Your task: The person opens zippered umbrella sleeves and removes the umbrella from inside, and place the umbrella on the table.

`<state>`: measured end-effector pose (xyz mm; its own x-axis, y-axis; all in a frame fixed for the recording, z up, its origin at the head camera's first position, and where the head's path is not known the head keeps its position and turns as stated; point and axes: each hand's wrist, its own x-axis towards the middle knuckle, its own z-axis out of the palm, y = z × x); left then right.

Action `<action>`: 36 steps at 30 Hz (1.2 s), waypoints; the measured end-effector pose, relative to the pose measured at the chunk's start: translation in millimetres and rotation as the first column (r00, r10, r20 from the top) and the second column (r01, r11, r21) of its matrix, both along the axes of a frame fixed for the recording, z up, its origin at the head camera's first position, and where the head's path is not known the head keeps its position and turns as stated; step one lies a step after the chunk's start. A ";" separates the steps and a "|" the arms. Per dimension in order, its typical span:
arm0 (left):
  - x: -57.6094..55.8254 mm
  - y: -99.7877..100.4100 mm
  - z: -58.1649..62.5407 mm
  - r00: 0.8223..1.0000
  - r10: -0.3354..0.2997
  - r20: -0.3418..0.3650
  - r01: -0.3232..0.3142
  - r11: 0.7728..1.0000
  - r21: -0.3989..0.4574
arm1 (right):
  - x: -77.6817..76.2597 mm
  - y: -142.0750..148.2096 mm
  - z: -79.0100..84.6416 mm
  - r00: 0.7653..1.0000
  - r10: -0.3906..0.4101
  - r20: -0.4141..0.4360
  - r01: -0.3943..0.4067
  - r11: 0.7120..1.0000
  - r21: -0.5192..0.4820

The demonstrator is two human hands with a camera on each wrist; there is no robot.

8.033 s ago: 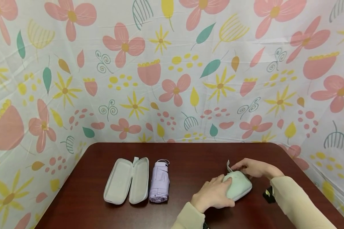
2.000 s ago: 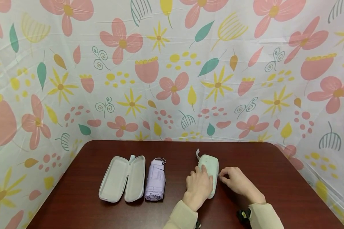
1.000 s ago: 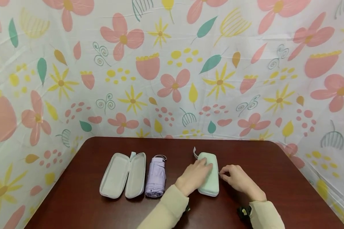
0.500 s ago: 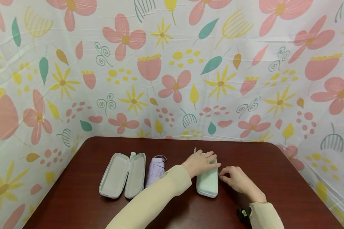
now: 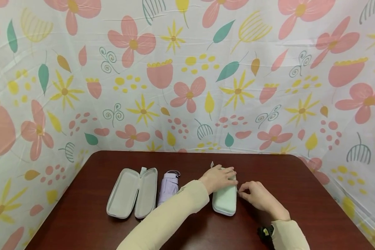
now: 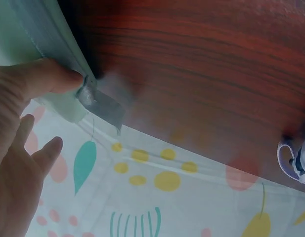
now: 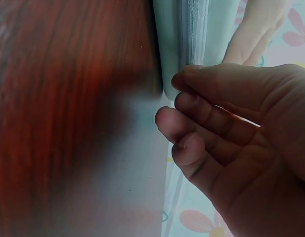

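Observation:
A mint-green zip case [image 5: 225, 201], closed on top, lies lengthwise on the dark table. My left hand [image 5: 218, 178] reaches over its far end, fingers across the lid. In the left wrist view the thumb [image 6: 61, 79] presses the case's side by a grey fabric tab [image 6: 107, 107]. At the case's right side my right hand [image 5: 259, 197] pinches the zipper pull between thumb and forefinger; in the right wrist view those fingertips meet at the grey zipper band [image 7: 194, 34], hiding most of the pull.
An open grey clamshell case [image 5: 122, 194] lies at the left. Beside it is a folded lilac umbrella [image 5: 168, 185] with a wrist loop, partly covered by my left sleeve [image 5: 172, 215]. A flower-patterned cloth [image 5: 187, 132] hangs behind the brown table [image 5: 256, 163].
The green case has gone from slanted at the right to straight nearer the middle. My left hand shifted from its left side to its far end; my right hand moved to its right side.

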<state>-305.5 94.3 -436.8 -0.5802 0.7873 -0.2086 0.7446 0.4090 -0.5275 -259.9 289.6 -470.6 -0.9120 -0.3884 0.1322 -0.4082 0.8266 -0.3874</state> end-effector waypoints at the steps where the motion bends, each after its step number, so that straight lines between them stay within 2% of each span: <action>1: 0.4 -0.2 -0.4 1.000 -0.003 -0.001 0.003 1.000 0.007 | 0.0 0.3 0.3 1.000 0.002 0.004 -0.002 1.000 0.002; 12: 6.9 0.0 -2.7 0.996 0.074 0.043 -0.077 0.994 0.071 | 3.7 1.0 5.5 0.996 0.014 0.086 -0.013 1.000 -0.015; 21: 11.6 -1.7 -2.0 0.984 0.143 0.105 -0.157 0.979 0.134 | 5.8 0.0 7.5 0.989 0.019 0.149 -0.014 0.999 -0.035; 29: 11.6 -11.2 2.1 0.955 0.208 0.211 -0.251 0.947 0.203 | 3.3 -1.5 6.6 0.983 0.041 0.178 -0.029 0.997 -0.070; 36: 9.2 -6.8 1.0 0.933 0.265 0.245 -0.318 0.925 0.210 | 6.7 4.5 9.1 0.978 0.054 0.202 -0.039 0.996 -0.079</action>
